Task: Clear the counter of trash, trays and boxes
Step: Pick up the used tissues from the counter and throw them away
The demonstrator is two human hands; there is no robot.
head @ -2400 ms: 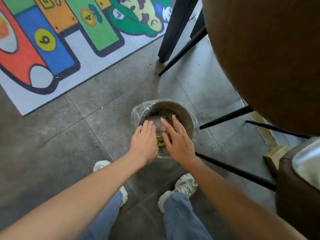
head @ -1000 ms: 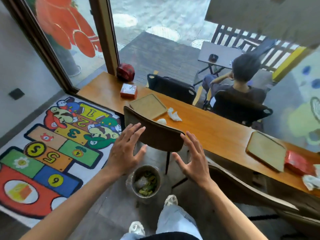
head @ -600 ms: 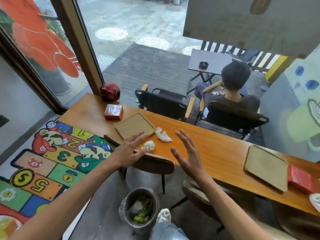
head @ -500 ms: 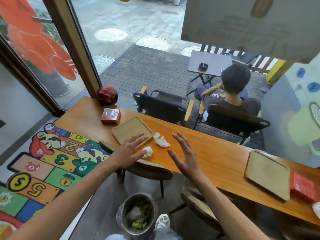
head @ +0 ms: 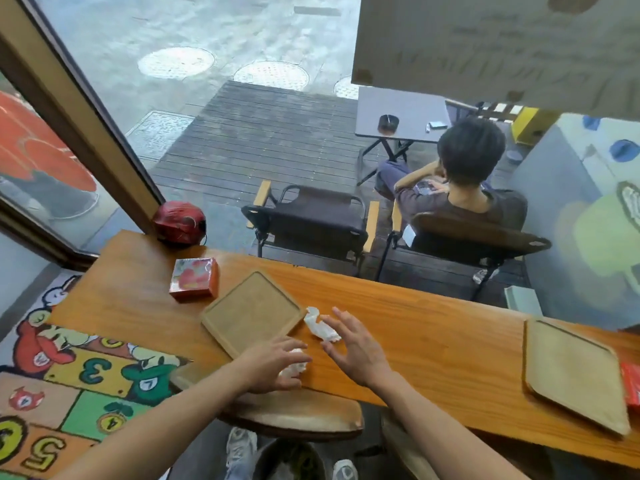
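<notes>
Trash pickup: left hand (head: 273,363) seemingly cupping the near tissue (head: 294,367), spread right hand (head: 353,344) must pinch the far tissue (head: 320,329).

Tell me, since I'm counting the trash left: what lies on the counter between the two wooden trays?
In the head view, one crumpled napkin beside the left tray; bare counter onward to the right tray.

Café — window counter (head: 415,327), serving trays (head: 252,313).
</notes>
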